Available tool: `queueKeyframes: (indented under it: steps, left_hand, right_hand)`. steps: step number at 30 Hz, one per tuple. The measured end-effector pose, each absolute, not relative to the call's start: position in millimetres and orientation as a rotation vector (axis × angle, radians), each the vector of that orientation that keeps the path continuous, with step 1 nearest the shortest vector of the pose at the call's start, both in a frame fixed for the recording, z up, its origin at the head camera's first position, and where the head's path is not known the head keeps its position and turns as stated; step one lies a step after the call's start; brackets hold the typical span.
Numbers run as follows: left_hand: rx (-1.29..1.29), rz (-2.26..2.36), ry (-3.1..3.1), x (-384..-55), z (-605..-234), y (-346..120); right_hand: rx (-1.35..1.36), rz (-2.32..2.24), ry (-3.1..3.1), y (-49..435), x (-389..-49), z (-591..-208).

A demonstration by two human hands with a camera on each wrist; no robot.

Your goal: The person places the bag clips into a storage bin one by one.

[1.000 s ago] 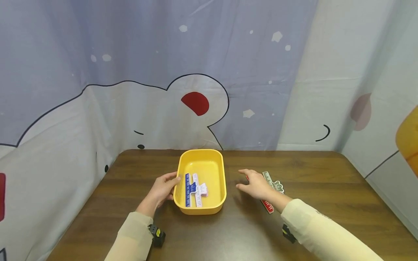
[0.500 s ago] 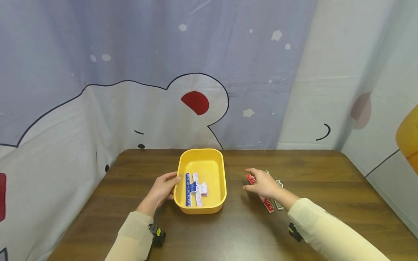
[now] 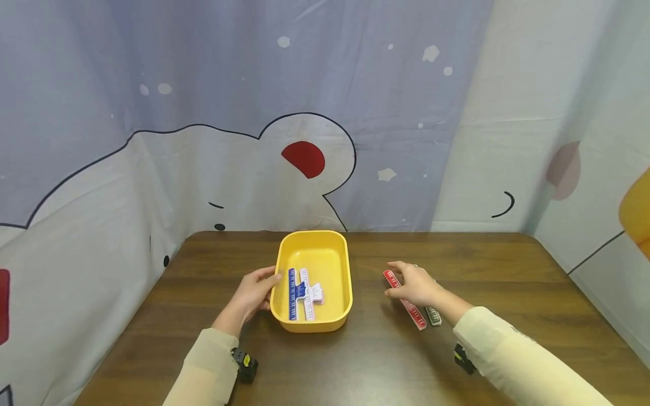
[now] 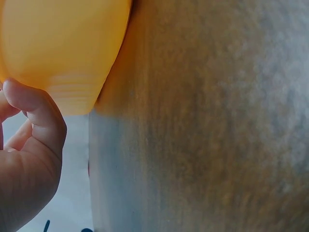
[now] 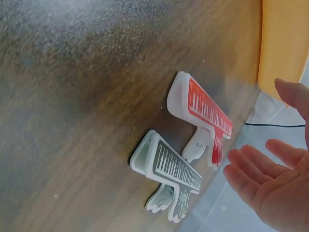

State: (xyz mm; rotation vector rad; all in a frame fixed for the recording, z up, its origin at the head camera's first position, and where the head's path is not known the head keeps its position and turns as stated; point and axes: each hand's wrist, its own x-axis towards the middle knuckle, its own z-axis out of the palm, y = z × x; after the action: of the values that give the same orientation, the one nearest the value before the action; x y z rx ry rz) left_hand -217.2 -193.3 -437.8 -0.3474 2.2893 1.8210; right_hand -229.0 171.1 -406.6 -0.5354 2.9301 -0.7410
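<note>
My left hand (image 3: pixel 251 293) grips the left rim of a yellow plastic tray (image 3: pixel 335 262), thumb on the rim; the left wrist view shows the tray's wall (image 4: pixel 58 43) by the thumb. Inside the tray lie a blue clip (image 3: pixel 292 299) and a pale pink-white clip (image 3: pixel 308 307), side by side. My right hand (image 3: pixel 417 286) hovers over a red clip (image 3: pixel 415 317) and a dark green clip (image 3: pixel 434 317), partly hiding both. In the right wrist view its fingers are extended and hold nothing, apart from the red clip (image 5: pixel 208 107) and green clip (image 5: pixel 174 166).
Everything stands on a brown wooden table (image 3: pixel 325 366). A patterned curtain (image 3: pixel 228 169) hangs behind its far edge and along the sides. Each wrist carries a small black camera, such as the left one (image 3: pixel 246 369).
My right hand has moved to the right over the two clips, baring more of the red one and covering most of the green one. The left hand and the tray have stayed put.
</note>
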Motion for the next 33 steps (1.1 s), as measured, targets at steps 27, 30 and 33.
queueKeyframes:
  steps: [27,30,33]
  left_hand:
    - [-0.329,1.816,2.317,-210,-441,-193]
    - [-0.329,1.823,2.312,-213,-440,-193]
    - [-0.325,1.825,2.310,-215,-439,-193]
  right_hand:
    - [-0.212,-0.648,2.952,186,-227,-419]
    - [-0.223,-0.598,2.986,187,-230,-418]
    - [-0.219,-0.566,3.005,189,-233,-416]
